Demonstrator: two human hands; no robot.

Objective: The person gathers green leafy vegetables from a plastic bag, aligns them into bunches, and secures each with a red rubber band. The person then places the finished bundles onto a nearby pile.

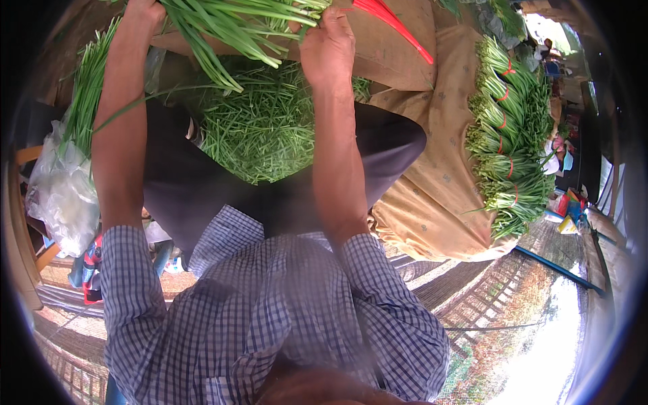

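Observation:
Long green leafy stalks (217,30), perhaps garlic chives, lie across the top of the view between my hands. My left hand (144,15) is at their left side, partly cut off by the picture's edge, so its grip cannot be made out. My right hand (329,40) has its fingers closed on the pale stem ends. To the right of it, a bunch of red plastic ties (395,28) lies on a brown board (385,55). Loose green trimmings (258,126) are heaped below, between my knees.
Several green bundles with red ties (506,136) line a tan cloth (425,187) at right. More upright stalks (91,86) stand in a clear plastic bag (66,192) at left. A blue bar (557,271) crosses the lower right.

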